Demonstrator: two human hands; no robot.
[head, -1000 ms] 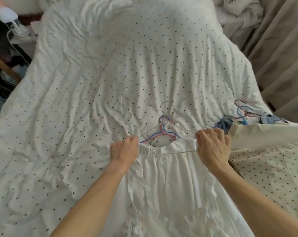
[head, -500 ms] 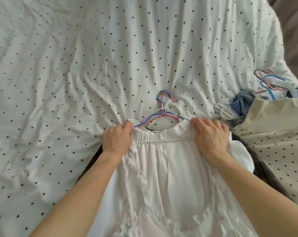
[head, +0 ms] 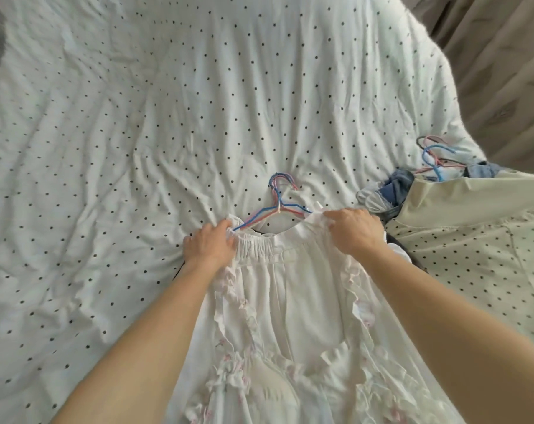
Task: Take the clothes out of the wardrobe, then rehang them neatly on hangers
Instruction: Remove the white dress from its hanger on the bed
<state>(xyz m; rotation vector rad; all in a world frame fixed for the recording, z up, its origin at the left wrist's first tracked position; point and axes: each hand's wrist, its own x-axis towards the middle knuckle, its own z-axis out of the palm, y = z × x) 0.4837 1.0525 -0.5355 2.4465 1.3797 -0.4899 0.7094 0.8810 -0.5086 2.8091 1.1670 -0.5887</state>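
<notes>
left hand (head: 209, 244) and right hand (head: 356, 231) each grip one end of the gathered elastic edge of the white ruffled garment (head: 290, 301); fingers (head: 221, 231) are curled and closed on the fabric, neither hand is open

garment lies flat on the bed (head: 137, 133) and runs from the fingers back toward the person. My read: holding both ends pulls the opening taut and square so the hanger arms seat evenly

wire hangers (head: 278, 206), blue and pink, sit just beyond the fingers, between the two hands. Hooks point away and the arms run under the elastic edge, so this looks like seating or straightening, not yet ready to lift

hard to tell:
- how far the hanger arms reach inside the garment
- how many hangers are stacked there
- fingertips, buried in the gathers
- dark thing under the garment, just right of the right-hand fingers
- hem, cut off at the bottom edge

well right of the fingers: cream garment (head: 474, 203), blue cloth (head: 397, 186) and spare hangers (head: 434, 157), partly overlapped. Wardrobe is not in view
</notes>
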